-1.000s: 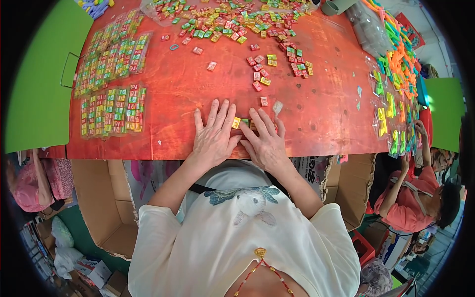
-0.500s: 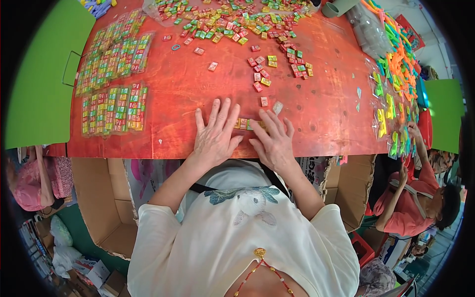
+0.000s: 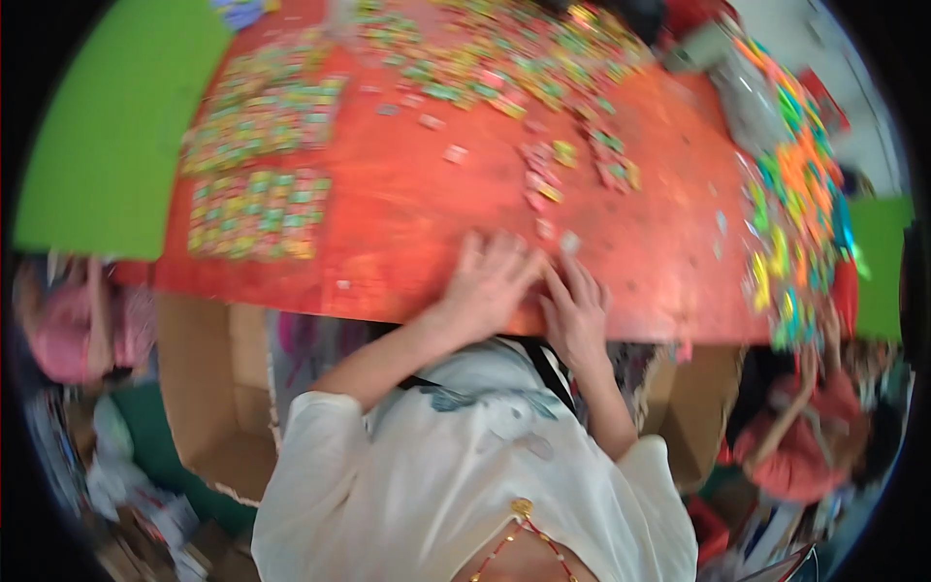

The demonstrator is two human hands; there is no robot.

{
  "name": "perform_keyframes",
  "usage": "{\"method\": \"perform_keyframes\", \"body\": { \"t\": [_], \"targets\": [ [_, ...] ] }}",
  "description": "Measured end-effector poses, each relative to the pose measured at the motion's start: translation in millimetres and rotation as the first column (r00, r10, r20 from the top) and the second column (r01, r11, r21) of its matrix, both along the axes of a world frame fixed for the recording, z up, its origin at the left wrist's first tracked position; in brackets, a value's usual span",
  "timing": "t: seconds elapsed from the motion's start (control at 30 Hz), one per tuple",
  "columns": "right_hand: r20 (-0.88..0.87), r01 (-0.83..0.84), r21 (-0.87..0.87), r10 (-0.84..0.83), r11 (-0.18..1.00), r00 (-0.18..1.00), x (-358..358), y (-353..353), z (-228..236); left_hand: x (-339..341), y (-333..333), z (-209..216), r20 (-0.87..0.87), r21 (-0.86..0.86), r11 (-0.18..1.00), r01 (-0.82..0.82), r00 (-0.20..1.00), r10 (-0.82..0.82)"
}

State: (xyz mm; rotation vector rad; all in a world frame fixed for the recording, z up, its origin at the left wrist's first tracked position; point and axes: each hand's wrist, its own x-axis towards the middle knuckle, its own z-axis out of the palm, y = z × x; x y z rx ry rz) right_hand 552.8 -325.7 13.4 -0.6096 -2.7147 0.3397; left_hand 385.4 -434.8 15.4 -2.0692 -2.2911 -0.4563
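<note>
My left hand [image 3: 493,281] lies on the red table near its front edge, fingers stretched forward and to the right. Close against it is my right hand [image 3: 575,306], its fingers also stretched out. Their fingertips meet or nearly meet; whatever lies under them is hidden, and motion blurs the view. Just beyond the fingertips are a small red box [image 3: 545,229] and a small pale, clear-looking piece [image 3: 569,242]. A loose line of small red and yellow boxes [image 3: 540,175] runs away from there.
A heap of small coloured boxes [image 3: 465,58] spreads along the far side. Packed sheets of boxes [image 3: 257,215] lie at the left. Colourful plastic pieces [image 3: 810,165] pile up at the right, where a co-worker [image 3: 810,417] sits. Cardboard boxes [image 3: 218,388] stand below the table edge.
My hands were apart, with a short row of small boxes showing between them. Now the left has moved right to meet the right hand, and the row is covered. The whole view has shifted.
</note>
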Motion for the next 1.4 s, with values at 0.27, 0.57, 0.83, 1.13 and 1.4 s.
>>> {"method": "perform_keyframes", "body": {
  "t": [0.27,0.57,0.83,1.13,1.4],
  "targets": [
    [-0.224,-0.015,-0.204,-0.032,0.979,0.974,13,12,-22,-22,-39,2,0.19,0.212,0.96,-0.181,0.972,0.141],
    [-0.157,-0.033,-0.09,0.019,0.995,0.987,10,12,-25,-147,-132,46,0.064,0.409,0.6,-0.688,0.677,0.733],
    [-0.141,-0.042,-0.079,0.031,0.996,0.99,11,9,-23,-233,-181,28,-0.083,0.343,0.372,-0.863,0.366,0.927],
    [-0.087,-0.057,-0.083,0.05,0.995,0.995,-5,2,-15,-274,-236,10,-0.449,0.305,0.325,-0.895,0.166,0.878],
    [-0.11,-0.003,-0.13,-0.012,0.991,0.994,-8,9,-8,-266,-187,17,-0.451,0.286,0.428,-0.858,0.273,0.849]
  ]
}}
